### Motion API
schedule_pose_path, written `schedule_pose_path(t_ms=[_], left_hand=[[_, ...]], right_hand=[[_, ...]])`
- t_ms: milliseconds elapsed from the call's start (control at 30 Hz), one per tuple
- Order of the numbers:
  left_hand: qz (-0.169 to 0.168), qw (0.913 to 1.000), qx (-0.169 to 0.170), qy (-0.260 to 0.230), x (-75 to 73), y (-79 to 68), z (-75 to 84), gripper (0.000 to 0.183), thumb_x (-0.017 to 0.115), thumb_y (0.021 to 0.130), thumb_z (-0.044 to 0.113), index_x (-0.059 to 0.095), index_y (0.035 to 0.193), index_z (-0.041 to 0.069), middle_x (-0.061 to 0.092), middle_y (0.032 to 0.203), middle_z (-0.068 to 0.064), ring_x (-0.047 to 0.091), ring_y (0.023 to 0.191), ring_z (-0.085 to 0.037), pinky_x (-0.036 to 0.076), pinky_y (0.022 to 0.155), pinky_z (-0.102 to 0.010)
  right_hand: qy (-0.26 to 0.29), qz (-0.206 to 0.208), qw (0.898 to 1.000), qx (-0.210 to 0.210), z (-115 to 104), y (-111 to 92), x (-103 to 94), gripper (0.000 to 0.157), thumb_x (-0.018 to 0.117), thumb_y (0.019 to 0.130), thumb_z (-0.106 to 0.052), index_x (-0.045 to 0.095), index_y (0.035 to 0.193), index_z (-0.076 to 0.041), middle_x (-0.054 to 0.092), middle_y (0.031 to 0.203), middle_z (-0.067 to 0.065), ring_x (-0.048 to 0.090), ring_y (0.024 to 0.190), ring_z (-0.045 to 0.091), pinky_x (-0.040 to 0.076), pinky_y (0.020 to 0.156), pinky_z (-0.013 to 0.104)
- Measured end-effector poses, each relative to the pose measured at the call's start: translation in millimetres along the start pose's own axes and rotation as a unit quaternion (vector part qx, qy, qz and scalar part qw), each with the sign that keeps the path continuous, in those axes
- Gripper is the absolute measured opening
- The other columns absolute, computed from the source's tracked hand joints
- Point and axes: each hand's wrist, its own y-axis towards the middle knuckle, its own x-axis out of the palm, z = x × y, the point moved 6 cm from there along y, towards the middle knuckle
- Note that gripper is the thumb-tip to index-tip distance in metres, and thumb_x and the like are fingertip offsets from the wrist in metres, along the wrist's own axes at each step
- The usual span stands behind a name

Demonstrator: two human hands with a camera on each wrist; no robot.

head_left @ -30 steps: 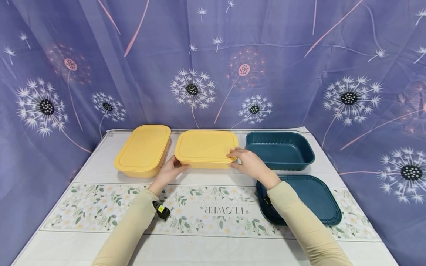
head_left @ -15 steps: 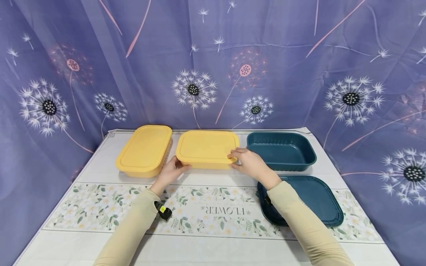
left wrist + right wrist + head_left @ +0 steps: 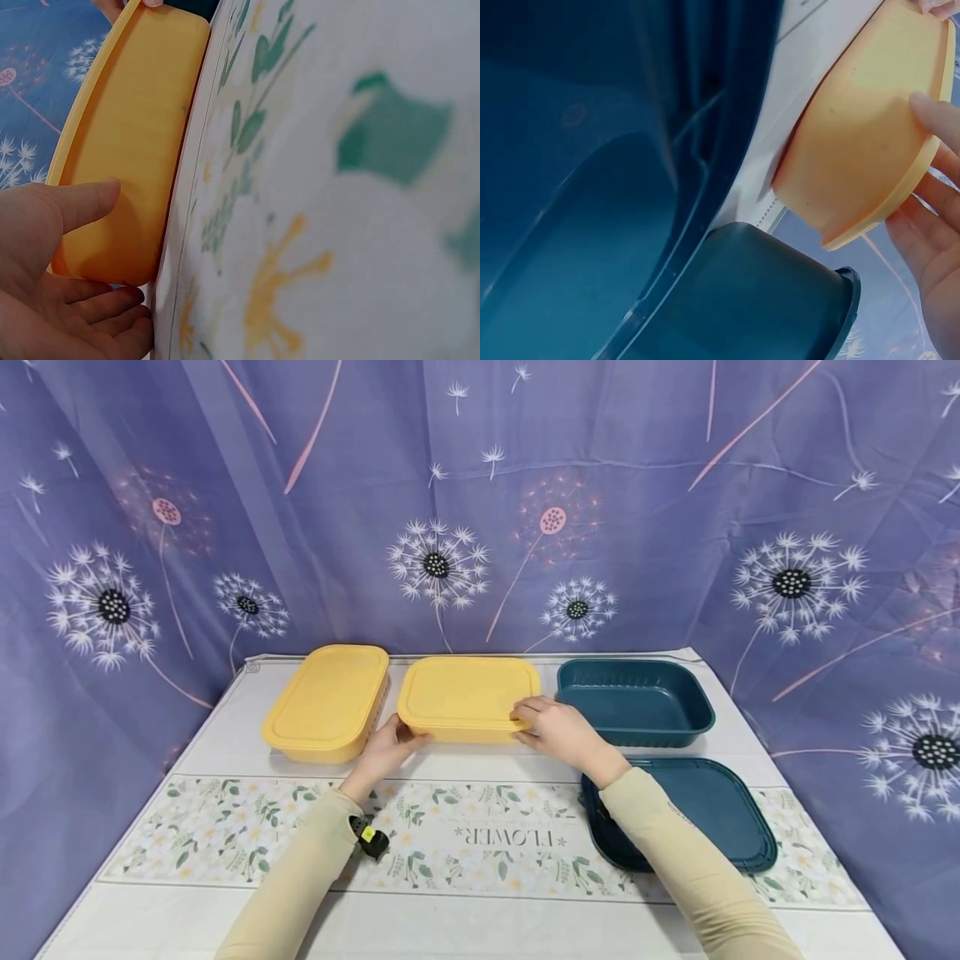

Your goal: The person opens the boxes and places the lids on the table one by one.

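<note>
With the centre of the worktop (image 3: 450, 935) as the clock face and 12 at its far edge, the middle yellow box (image 3: 468, 693) sits at 12 o'clock, lid on, its long side facing the person. The left hand (image 3: 382, 750) holds it at its 8 o'clock corner; that grip pinches the box, thumb flat on the near wall and the other fingers round the end. The right hand (image 3: 562, 731) is at the 4 o'clock corner, its grip also pinching the box, with the thumb against the near wall and fingers over the lid's rim.

At 10 o'clock, just beside the left hand, lies the outer yellow box (image 3: 324, 700), also lidded and turned at an angle. A teal box (image 3: 652, 735), open-topped, stands at 2 o'clock, near the right hand. Towards 3 o'clock a teal lid (image 3: 708, 810) lies flat, partly covered by the right sleeve (image 3: 690, 868). A floral band (image 3: 247, 827) crosses the worktop from 9 to 3 o'clock, bearing the word FLOWER upside down. Behind, a purple curtain (image 3: 480, 460) shows dandelion prints.
</note>
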Motion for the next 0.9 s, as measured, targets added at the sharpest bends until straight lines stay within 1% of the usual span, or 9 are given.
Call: schedule_pose_path(t_ms=[167, 433, 600, 767, 900], left_hand=[[-0.001, 1.0000, 0.001, 0.006, -1.0, 0.2, 0.1, 0.057, 0.072, 0.095, 0.033, 0.047, 0.136, 0.003, 0.058, 0.122, -0.015, 0.054, 0.110, -0.028, 0.047, 0.088, -0.038], [-0.005, 1.0000, 0.001, 0.007, -1.6, -1.4, 1.7, 0.060, 0.071, 0.096, 0.034, 0.045, 0.139, 0.002, 0.057, 0.126, -0.016, 0.054, 0.113, -0.028, 0.047, 0.092, -0.039], [-0.006, 1.0000, 0.003, 0.007, -1.3, -0.1, 0.4, 0.059, 0.072, 0.096, 0.033, 0.045, 0.139, 0.002, 0.057, 0.126, -0.016, 0.053, 0.113, -0.028, 0.047, 0.091, -0.038], [-0.005, 0.9999, 0.004, 0.011, -1.8, 0.4, 0.5, 0.058, 0.072, 0.096, 0.033, 0.046, 0.137, 0.003, 0.057, 0.123, -0.016, 0.053, 0.110, -0.028, 0.047, 0.089, -0.039], [-0.007, 0.9998, 0.005, 0.016, -2.1, 1.0, -0.7, 0.060, 0.071, 0.096, 0.034, 0.044, 0.139, 0.001, 0.056, 0.125, -0.016, 0.052, 0.112, -0.029, 0.047, 0.091, -0.040]], right_hand=[[-0.001, 0.000, 1.000, -0.009, 0.0, 0.5, 1.2, 0.026, 0.077, 0.092, -0.023, 0.073, 0.113, -0.008, 0.070, 0.116, 0.009, 0.066, 0.107, 0.025, 0.058, 0.082, 0.037], [0.011, 0.000, 1.000, -0.005, 0.7, 1.6, 0.1, 0.026, 0.078, 0.091, -0.024, 0.073, 0.112, -0.008, 0.070, 0.112, 0.008, 0.068, 0.099, 0.023, 0.058, 0.075, 0.035], [0.012, -0.006, 1.000, -0.003, 2.2, 1.5, 0.1, 0.026, 0.077, 0.092, -0.025, 0.072, 0.112, -0.009, 0.070, 0.111, 0.006, 0.068, 0.097, 0.021, 0.058, 0.074, 0.034], [0.014, -0.009, 1.000, -0.001, 2.2, 1.2, -1.4, 0.027, 0.076, 0.092, -0.026, 0.073, 0.113, -0.009, 0.070, 0.114, 0.008, 0.067, 0.102, 0.023, 0.058, 0.078, 0.035], [0.020, -0.013, 1.000, 0.003, 1.1, 1.8, -4.0, 0.028, 0.075, 0.093, -0.026, 0.073, 0.114, -0.008, 0.070, 0.117, 0.010, 0.067, 0.105, 0.025, 0.058, 0.081, 0.037]])
